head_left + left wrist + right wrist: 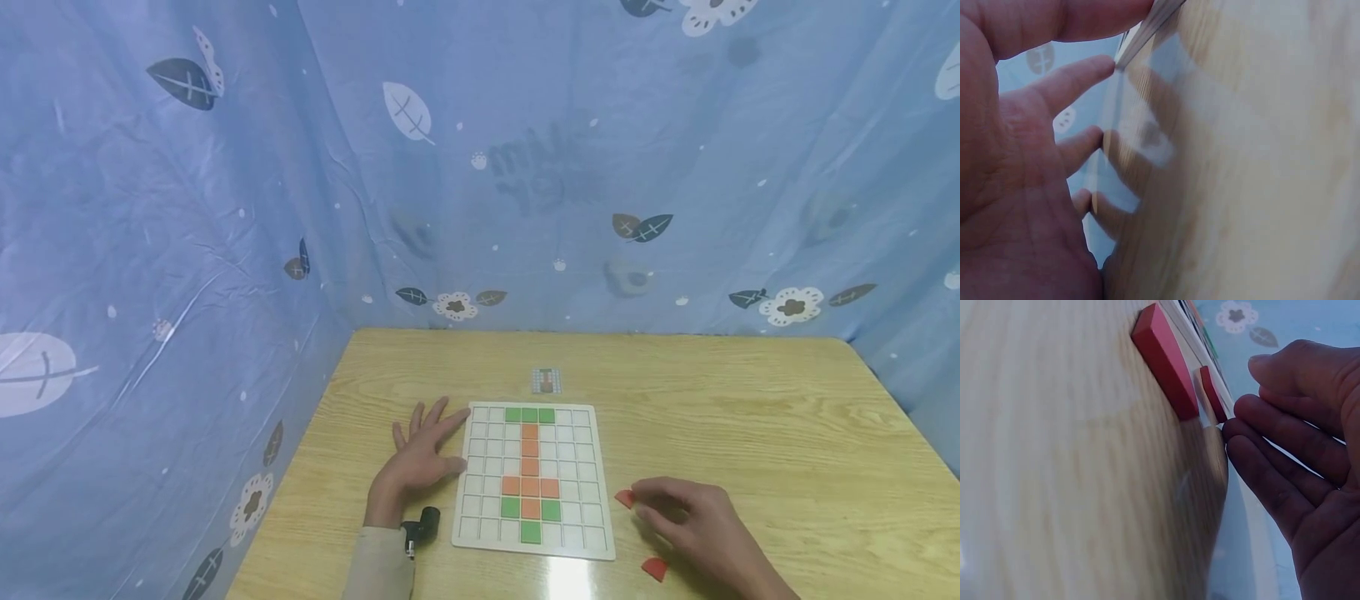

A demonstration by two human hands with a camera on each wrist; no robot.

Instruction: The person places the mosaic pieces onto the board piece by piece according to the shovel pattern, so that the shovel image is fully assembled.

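Observation:
A white square grid board (603,533) lies on the table, with green square tiles (530,532) and orange square tiles (530,448) in its middle columns. My left hand (420,458) rests beside the board with fingers spread, thumb and index finger touching its left edge. To the right of the board, my right hand (701,521) is low over the table. Its fingertips are at a red quarter-round piece (625,498), and thumb and index finger stand apart in the right wrist view. A second red quarter-round piece (655,569) lies closer to me, below that hand.
Behind the board lies a small pattern card (546,381). A black wrist camera (423,527) is strapped at my left cuff. Blue patterned cloth (525,208) hangs along the back and sides of the wooden table (750,400).

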